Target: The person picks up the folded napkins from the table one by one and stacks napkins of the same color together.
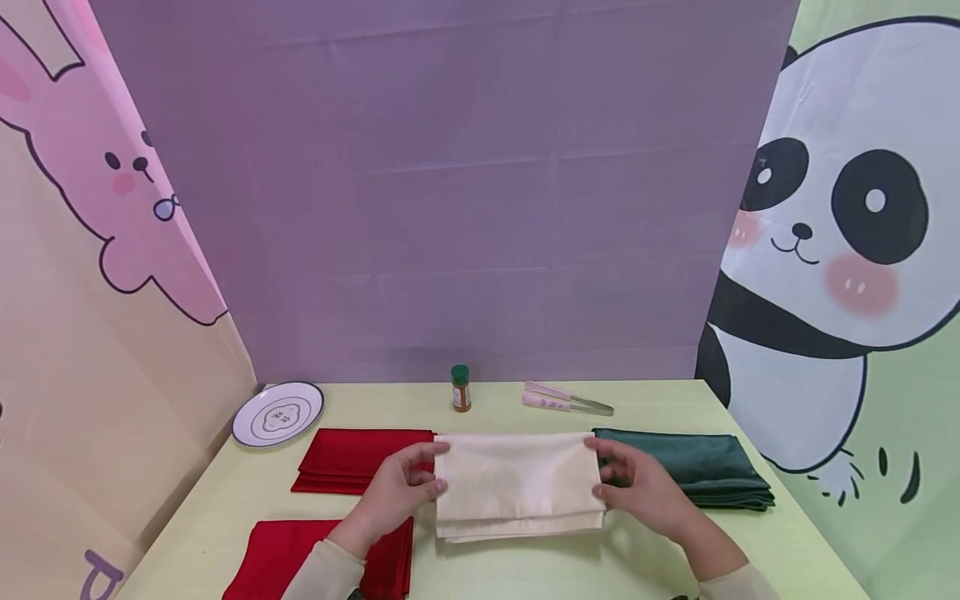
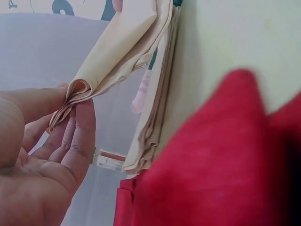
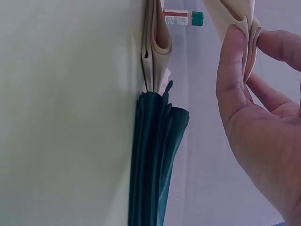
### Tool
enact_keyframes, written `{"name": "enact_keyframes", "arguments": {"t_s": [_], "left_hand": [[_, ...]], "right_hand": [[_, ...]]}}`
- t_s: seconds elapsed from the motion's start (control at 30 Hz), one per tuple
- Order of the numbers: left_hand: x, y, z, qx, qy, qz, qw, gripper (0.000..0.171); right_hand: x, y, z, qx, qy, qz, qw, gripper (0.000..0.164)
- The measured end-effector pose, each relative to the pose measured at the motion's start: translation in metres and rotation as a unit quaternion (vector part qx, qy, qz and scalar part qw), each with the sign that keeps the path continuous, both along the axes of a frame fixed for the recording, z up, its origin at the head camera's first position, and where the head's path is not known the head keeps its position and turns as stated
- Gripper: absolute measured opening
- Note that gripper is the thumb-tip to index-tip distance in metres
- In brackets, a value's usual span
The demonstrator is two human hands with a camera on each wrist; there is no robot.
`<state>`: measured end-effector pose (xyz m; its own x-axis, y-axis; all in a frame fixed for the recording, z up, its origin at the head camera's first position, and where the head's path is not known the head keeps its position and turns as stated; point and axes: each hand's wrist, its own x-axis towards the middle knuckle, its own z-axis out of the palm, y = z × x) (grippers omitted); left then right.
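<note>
A folded cream cloth (image 1: pixel 519 479) is held up over the table between both hands. My left hand (image 1: pixel 401 492) pinches its left edge between thumb and fingers, and the folded layers show in the left wrist view. At the opposite edge, my right hand (image 1: pixel 645 492) pinches the cloth the same way. Both wrist views show another folded cream cloth (image 2: pixel 153 108) lying on the table, with layered edges (image 3: pixel 155 47); the held cloth hides it in the head view. To its left lies a folded red cloth (image 1: pixel 360 458), to its right a folded dark green cloth (image 1: pixel 693 462).
Near the front left lies another red cloth (image 1: pixel 281 550), partly under the left forearm. Along the back of the pale yellow table (image 1: pixel 517 571) are a white plate (image 1: pixel 247 425), a green-capped jar (image 1: pixel 461 390) and pink-handled tongs (image 1: pixel 566 400). Printed curtains hang around three sides.
</note>
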<state>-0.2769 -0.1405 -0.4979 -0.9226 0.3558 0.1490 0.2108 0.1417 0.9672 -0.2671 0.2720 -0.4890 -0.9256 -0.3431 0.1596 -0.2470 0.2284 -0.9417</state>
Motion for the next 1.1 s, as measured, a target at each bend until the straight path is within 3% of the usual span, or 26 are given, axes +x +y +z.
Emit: {"name": "enact_keyframes", "arguments": {"t_s": [0.27,0.53,0.87,1.1], "left_hand": [[-0.009,0.000,0.011,-0.023,0.005,0.014,0.9996,0.055],[-0.020,0.001,0.012,-0.023,0.022,0.037,0.9988,0.055],[-0.030,0.008,0.019,-0.004,0.018,0.081,0.9965,0.051],[-0.039,0.012,0.021,0.011,0.026,0.096,0.9950,0.052]], "right_hand": [[-0.012,0.000,0.007,0.013,-0.001,-0.003,1.000,0.069],[-0.019,-0.004,0.015,0.017,0.010,-0.020,1.000,0.067],[-0.032,-0.010,0.019,0.010,0.020,-0.042,0.999,0.064],[-0.038,-0.016,0.024,0.023,0.028,-0.063,0.997,0.064]]}}
